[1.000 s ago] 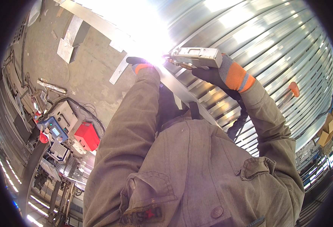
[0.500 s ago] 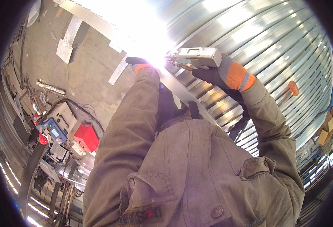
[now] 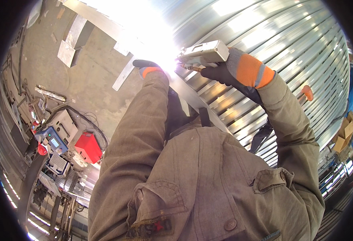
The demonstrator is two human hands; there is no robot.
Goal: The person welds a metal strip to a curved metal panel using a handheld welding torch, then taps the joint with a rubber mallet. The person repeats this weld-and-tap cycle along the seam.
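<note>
My right hand [image 3: 240, 72], in a dark and orange knit glove, is closed around a handheld welding gun [image 3: 206, 54] with a boxy silver-grey body. The gun's tip points left into a blinding white glare [image 3: 156, 44] at the edge of a slatted metal panel [image 3: 248, 44]. Beside that glare, at its lower left, is my gloved left hand [image 3: 149, 69], low at the panel's side rail [image 3: 188, 94]. A dark finger or thumb sticks out to the left; light washes out the other fingers, so I cannot tell whether they grip anything.
An orange-ended tool [image 3: 307, 93] lies on the slats at right. Cut metal pieces [image 3: 69, 52] rest on the concrete floor [image 3: 100, 72]. At left stand a red box [image 3: 89, 147], a blue unit with a screen [image 3: 53, 139] and cables [image 3: 92, 120]. A cardboard box [image 3: 345, 132] sits far right.
My right hand and the welding gun have shifted slightly left and tilted a little. The glare persists at the tip. My left hand stays nearly in place.
</note>
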